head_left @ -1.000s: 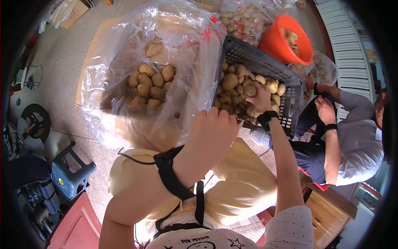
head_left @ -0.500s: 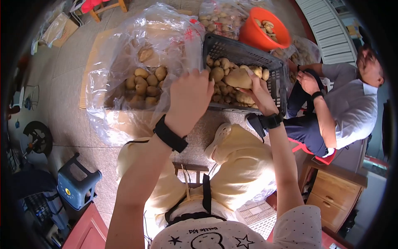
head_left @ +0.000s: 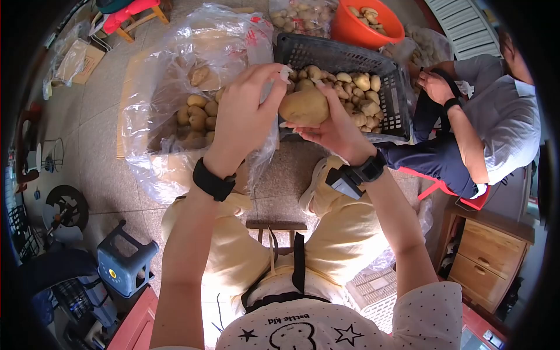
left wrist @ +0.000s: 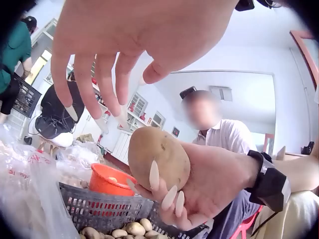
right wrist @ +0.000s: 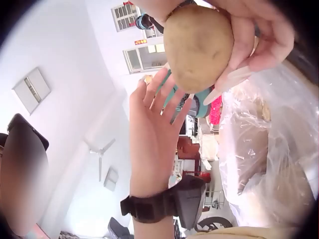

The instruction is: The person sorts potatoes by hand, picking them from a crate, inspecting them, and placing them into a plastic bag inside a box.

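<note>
One large potato (head_left: 304,108) in the right-hand fingers (right wrist: 242,41)

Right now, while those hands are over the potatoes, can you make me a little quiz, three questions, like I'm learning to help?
1. Which hand is the big potato in?
2. True or false: the orange bucket is empty.
3. Pick one. The left hand is holding:
A) the orange bucket
B) nothing
C) the big potato

Key:
1. The right hand.
2. False; what look like potatoes show inside it.
3. B; its fingers are open, and the right wrist view shows its palm bare.
</note>
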### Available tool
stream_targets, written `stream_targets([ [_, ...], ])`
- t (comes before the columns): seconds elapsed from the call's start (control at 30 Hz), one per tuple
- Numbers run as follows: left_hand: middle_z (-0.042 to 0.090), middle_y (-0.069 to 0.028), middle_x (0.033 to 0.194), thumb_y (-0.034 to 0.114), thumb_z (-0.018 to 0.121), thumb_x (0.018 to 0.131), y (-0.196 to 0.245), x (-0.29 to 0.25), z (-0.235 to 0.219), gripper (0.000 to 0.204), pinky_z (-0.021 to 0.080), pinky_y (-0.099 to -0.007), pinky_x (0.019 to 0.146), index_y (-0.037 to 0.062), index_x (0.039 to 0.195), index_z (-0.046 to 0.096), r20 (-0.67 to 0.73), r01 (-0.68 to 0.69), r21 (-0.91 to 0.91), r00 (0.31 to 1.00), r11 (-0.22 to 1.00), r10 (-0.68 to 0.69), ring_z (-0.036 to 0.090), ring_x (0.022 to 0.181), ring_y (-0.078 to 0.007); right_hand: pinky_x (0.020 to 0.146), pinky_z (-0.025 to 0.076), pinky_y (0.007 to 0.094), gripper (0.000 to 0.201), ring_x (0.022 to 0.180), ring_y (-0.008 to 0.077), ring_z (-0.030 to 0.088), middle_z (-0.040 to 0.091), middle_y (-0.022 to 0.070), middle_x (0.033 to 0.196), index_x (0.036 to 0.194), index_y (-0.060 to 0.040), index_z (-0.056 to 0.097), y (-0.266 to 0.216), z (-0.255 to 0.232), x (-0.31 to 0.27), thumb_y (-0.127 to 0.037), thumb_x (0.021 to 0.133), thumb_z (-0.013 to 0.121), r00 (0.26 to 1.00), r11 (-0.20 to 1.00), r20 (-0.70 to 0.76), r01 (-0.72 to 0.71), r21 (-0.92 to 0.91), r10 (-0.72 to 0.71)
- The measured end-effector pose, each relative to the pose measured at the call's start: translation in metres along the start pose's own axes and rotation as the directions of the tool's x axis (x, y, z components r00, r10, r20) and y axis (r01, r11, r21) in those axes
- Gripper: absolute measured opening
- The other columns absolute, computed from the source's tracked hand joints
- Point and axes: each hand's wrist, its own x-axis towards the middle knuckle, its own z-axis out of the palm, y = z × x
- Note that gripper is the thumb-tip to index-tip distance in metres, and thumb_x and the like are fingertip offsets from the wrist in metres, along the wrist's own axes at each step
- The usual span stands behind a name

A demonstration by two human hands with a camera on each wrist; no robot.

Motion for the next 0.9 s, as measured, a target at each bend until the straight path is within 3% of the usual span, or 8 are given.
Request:
stream_targets([
  [0.03, 0.067, -0.0151, 0.097, 0.02, 0.057, 0.089, -0.002, 0.0, 0.001, 0.027, 0.049, -0.0393, 0.077, 0.0004, 0.108, 0.062, 0.002, 0.004, 0.006, 1.0, 1.0, -0.004, 0.065, 0.088, -0.0323, 0.083, 0.047, 0.0276, 0.063, 0.088, 0.017, 0.062, 0.067, 0.0105, 0.105, 0.118, -0.0081, 0.055, 0.002, 0.002, -0.001, -0.063, 0.09, 0.044, 1.0, 1.0, 0.004, -0.005, 0.004, 0.004],
  [0.1, 0.068, -0.0084, 0.095, 0.023, 0.053, 0.096, -0.006, 0.0, 0.001, 0.028, 0.044, -0.0251, 0.064, 0.0034, 0.114, 0.063, 0.039, 0.086, -0.053, 0.996, 0.995, -0.084, 0.06, 0.082, -0.0136, 0.08, 0.047, 0.0248, 0.062, 0.095, 0.017, 0.064, 0.067, 0.0085, 0.105, 0.115, -0.0077, 0.056, 0.007, 0.005, -0.003, -0.063, 0.089, 0.047, 0.996, 0.999, 0.072, -0.044, -0.005, 0.044],
  [0.2, 0.069, -0.0075, 0.095, 0.027, 0.05, 0.099, -0.002, 0.0, -0.003, 0.031, 0.045, -0.0244, 0.069, 0.0028, 0.114, 0.063, 0.074, 0.178, -0.077, 0.982, 0.981, -0.172, 0.059, 0.085, -0.0111, 0.082, 0.048, 0.0258, 0.062, 0.094, 0.0187, 0.065, 0.066, 0.0081, 0.108, 0.117, -0.0075, 0.055, 0.011, 0.015, -0.012, -0.063, 0.089, 0.047, 0.992, 0.998, 0.106, -0.065, -0.009, 0.065],
  [0.23, 0.069, -0.0075, 0.095, 0.027, 0.05, 0.099, -0.001, 0.0, -0.002, 0.031, 0.045, -0.0244, 0.069, 0.0028, 0.114, 0.063, 0.081, 0.178, -0.076, 0.982, 0.981, -0.172, 0.059, 0.085, -0.0111, 0.083, 0.048, 0.0261, 0.063, 0.094, 0.0192, 0.066, 0.065, 0.0083, 0.109, 0.118, -0.0074, 0.054, 0.011, 0.016, -0.014, -0.063, 0.089, 0.046, 0.99, 0.997, 0.118, -0.072, -0.01, 0.073],
  [0.3, 0.067, -0.0164, 0.089, 0.026, 0.053, 0.094, 0.001, 0.001, -0.001, 0.032, 0.049, -0.0337, 0.069, -0.0014, 0.109, 0.061, 0.053, 0.159, -0.107, 0.987, 0.982, -0.154, 0.066, 0.08, -0.0287, 0.082, 0.048, 0.0258, 0.065, 0.095, 0.0193, 0.065, 0.065, 0.0087, 0.11, 0.12, -0.0072, 0.054, 0.011, 0.013, -0.014, -0.064, 0.089, 0.046, 0.987, 0.997, 0.141, -0.079, -0.01, 0.08],
  [0.53, 0.066, -0.016, 0.096, 0.025, 0.052, 0.096, -0.003, 0.0, 0.004, 0.031, 0.049, -0.033, 0.071, -0.0013, 0.109, 0.061, 0.073, 0.098, -0.135, 0.993, 0.986, -0.089, 0.065, 0.084, -0.0268, 0.083, 0.049, 0.0274, 0.065, 0.094, 0.0202, 0.065, 0.067, 0.0108, 0.105, 0.12, -0.0054, 0.055, 0.006, 0.011, -0.019, -0.062, 0.092, 0.041, 0.989, 0.991, 0.102, -0.113, 0.071, 0.105],
  [0.9, 0.064, -0.0118, 0.105, 0.024, 0.054, 0.095, 0.003, 0.0, 0.002, 0.031, 0.048, -0.0305, 0.077, 0.0006, 0.114, 0.061, 0.178, 0.145, -0.199, 0.978, 0.969, -0.11, 0.064, 0.089, -0.0203, 0.073, 0.051, 0.0269, 0.065, 0.082, 0.0169, 0.065, 0.068, 0.0108, 0.098, 0.117, -0.0077, 0.058, 0.007, -0.001, -0.016, -0.065, 0.091, 0.041, 0.983, 0.984, 0.108, -0.157, 0.086, 0.148],
])
